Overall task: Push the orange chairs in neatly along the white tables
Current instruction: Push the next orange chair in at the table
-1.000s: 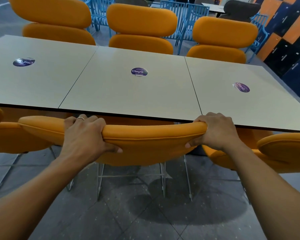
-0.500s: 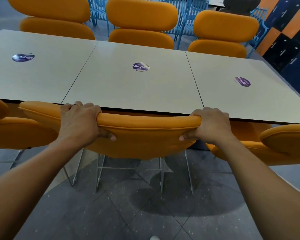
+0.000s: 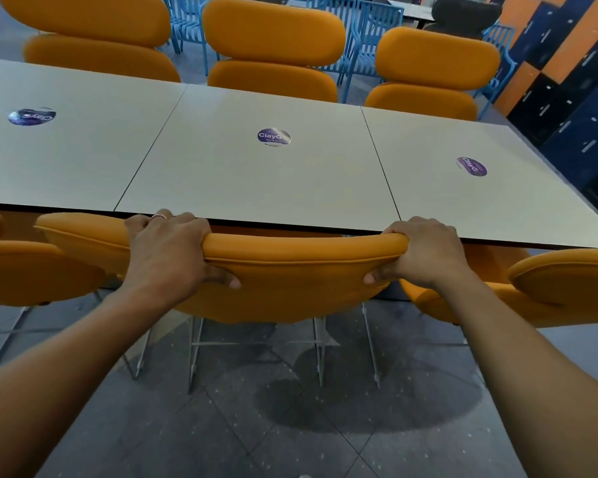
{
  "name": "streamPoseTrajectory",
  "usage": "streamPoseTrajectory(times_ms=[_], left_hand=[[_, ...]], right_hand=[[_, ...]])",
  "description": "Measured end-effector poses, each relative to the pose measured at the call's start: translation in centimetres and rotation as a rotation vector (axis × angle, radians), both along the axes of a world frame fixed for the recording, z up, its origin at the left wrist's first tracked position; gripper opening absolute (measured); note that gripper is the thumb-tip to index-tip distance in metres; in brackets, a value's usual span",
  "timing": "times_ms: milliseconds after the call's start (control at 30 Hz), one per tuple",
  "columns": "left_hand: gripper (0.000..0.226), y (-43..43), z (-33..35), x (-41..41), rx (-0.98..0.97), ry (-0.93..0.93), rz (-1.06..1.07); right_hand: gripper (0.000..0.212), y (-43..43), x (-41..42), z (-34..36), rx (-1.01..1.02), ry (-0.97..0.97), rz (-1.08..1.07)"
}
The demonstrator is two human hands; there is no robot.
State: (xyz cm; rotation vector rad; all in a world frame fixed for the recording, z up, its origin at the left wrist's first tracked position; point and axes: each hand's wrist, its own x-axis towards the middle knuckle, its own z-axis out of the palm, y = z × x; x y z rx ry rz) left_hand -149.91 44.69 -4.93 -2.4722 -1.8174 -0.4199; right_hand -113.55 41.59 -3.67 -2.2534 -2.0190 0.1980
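In the head view, my left hand [image 3: 166,251] and right hand [image 3: 425,251] each grip the top edge of the orange chair [image 3: 301,274] at centre frame. My fingers are curled over its far side and my thumbs press on its near face. The backrest's long axis runs left to right across the frame, roughly parallel to the near edge of the white tables [image 3: 256,181] just above it, and my knuckles are close to that edge. The chair lies straight ahead of me with both hands about equally near, so I judge any further push should go evenly towards the top of the frame. Neighbouring chairs sit at the left edge [image 3: 32,270] and right edge [image 3: 567,281].
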Motion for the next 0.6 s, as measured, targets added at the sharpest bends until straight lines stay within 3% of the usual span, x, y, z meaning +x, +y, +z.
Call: streamPoseTrajectory(times_ms=[267,500,600], left_hand=[[0.078,0.6,-0.1,-2.4,-0.011,0.070,0.008],[0.090,-1.0,0.1,-2.0,-0.055,0.022,0.054],[0.084,-1.8,-0.3,-1.7,-0.055,-0.025,0.060]], right_hand=[[0.089,-0.8,-2.6,-0.7,0.039,-0.058,-0.028],[0.090,-1.2,-2.3,-0.8,0.059,-0.050,-0.012],[0.090,-1.3,-2.1,-0.8,0.071,-0.041,-0.004]])
